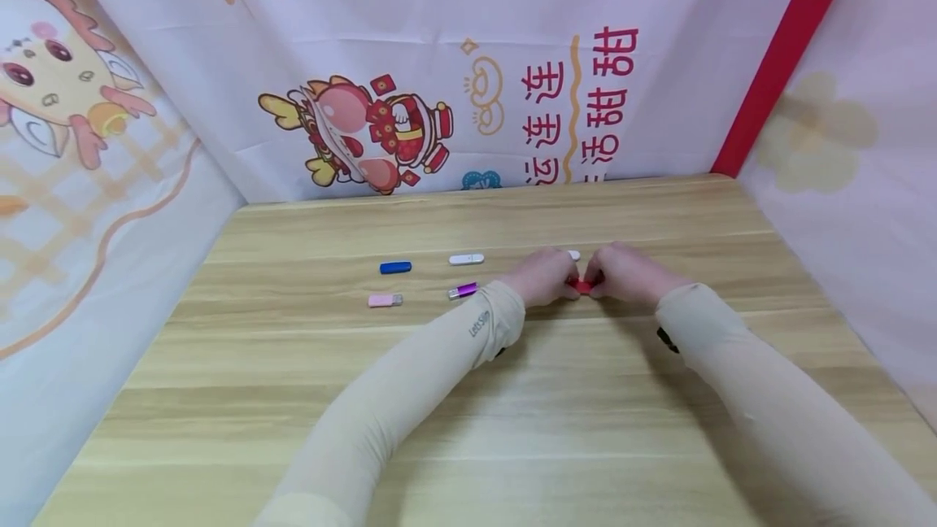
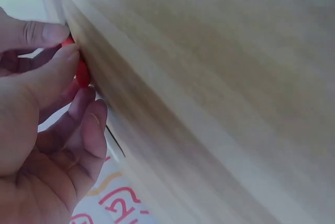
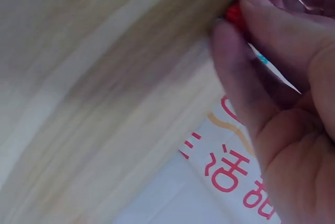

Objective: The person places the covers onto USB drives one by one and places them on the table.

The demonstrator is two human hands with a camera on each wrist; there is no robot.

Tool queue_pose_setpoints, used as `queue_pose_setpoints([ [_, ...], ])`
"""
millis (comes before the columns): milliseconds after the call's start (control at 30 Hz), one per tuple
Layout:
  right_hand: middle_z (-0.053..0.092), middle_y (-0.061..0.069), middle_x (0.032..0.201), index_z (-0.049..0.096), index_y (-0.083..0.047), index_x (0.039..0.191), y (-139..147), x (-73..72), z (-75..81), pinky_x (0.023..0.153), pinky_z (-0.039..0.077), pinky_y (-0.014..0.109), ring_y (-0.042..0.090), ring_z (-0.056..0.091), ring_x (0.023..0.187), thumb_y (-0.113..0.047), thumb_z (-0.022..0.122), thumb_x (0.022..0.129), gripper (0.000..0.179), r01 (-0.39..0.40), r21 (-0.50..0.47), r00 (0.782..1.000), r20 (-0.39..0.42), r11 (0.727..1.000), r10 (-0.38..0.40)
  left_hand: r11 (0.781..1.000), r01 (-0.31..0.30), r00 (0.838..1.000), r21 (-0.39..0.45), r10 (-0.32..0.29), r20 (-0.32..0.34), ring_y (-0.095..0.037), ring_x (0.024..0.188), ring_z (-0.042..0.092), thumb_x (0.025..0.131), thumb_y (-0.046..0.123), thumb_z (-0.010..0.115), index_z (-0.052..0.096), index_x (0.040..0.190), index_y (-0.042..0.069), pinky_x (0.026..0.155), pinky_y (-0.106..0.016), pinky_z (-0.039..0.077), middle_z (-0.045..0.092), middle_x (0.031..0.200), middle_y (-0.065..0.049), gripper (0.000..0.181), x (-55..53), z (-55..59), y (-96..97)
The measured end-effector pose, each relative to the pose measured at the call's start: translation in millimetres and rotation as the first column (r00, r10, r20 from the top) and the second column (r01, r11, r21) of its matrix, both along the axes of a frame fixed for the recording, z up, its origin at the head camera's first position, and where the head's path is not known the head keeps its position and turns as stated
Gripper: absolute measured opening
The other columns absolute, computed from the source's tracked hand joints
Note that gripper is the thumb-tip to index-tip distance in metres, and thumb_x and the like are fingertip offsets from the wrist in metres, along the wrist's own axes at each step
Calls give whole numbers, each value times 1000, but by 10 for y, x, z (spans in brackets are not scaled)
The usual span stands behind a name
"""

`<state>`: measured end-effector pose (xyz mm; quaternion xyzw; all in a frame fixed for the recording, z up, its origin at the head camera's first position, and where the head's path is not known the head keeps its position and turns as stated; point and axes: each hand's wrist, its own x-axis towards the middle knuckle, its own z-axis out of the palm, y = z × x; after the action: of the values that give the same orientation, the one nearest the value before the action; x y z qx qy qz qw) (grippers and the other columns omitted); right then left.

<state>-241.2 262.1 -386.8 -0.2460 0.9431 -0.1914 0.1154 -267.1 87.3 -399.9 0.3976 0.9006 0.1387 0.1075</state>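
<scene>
In the head view my left hand [image 1: 543,276] and right hand [image 1: 631,273] meet over the wooden table [image 1: 556,397], right of its middle. Between them is a small red USB stick [image 1: 583,287], low over the wood. Thumb and fingers of the left hand pinch one end, as the left wrist view shows of the red stick [image 2: 82,75]. The right hand pinches the other end of the red stick [image 3: 235,19] in the right wrist view. Fingers cover much of it. Just behind the hands lies a white stick [image 1: 574,254], partly hidden by the left hand.
Left of the hands lie a white USB stick [image 1: 466,259], a blue one [image 1: 395,267], a pink one [image 1: 382,300] with its metal plug showing, and a purple one [image 1: 464,290] beside the left sleeve. Printed cloth [image 1: 410,31] hangs behind the table and along both sides.
</scene>
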Motion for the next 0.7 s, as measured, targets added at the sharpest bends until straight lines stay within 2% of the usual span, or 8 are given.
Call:
queue_pose_setpoints([
  [100, 71, 9, 91, 74, 0, 99, 45, 1, 63, 80, 55, 43, 21, 64, 83, -4, 77, 85, 15, 9, 16, 1000, 6, 1000, -10, 1000, -17, 1000, 10, 17, 16, -11, 78, 61, 89, 26, 76, 75, 108, 8, 74, -21, 49, 71, 88, 2, 25, -31, 26, -45],
  [233, 70, 14, 102, 71, 3, 110, 139, 44, 210, 85, 53, 49, 29, 65, 94, -11, 74, 89, 26, 53, 26, 997, -52, 998, -51, 998, -55, 998, 27, 55, -1, -14, 96, 65, 92, 29, 73, 70, 122, 8, 86, -26, 51, 71, 111, -4, 37, -45, 179, -203],
  [333, 70, 16, 105, 71, 3, 112, 217, 110, 303, 86, 51, 52, 32, 64, 97, -15, 75, 90, 29, 88, 31, 990, -115, 996, -84, 995, -85, 996, 45, 86, -30, -16, 105, 63, 93, 32, 71, 67, 127, 9, 92, -31, 51, 68, 120, -6, 41, 0, 328, -415],
  [500, 64, 22, 114, 69, 3, 116, 318, 253, 367, 95, 46, 56, 38, 60, 106, -19, 75, 89, 35, 100, 12, 972, -216, 995, -95, 988, -139, 983, 60, 146, -116, -22, 117, 59, 95, 42, 65, 62, 133, 9, 100, -37, 47, 63, 129, -8, 50, 73, 541, -906],
  [600, 58, 26, 123, 66, 1, 123, 375, 347, 358, 100, 41, 59, 43, 54, 114, -23, 75, 90, 42, 126, -11, 957, -261, 992, -124, 982, -180, 970, 59, 187, -157, -28, 130, 49, 95, 48, 62, 55, 140, 10, 109, -44, 39, 54, 141, -11, 60, 121, 641, -1202],
  [700, 48, 29, 134, 58, -1, 134, 429, 430, 311, 104, 35, 64, 47, 43, 124, -31, 74, 91, 55, 158, -14, 952, -262, 987, -156, 974, -224, 963, 22, 224, -150, -35, 143, 28, 93, 59, 58, 42, 151, 14, 114, -55, 26, 35, 155, -14, 75, 201, 677, -1500],
])
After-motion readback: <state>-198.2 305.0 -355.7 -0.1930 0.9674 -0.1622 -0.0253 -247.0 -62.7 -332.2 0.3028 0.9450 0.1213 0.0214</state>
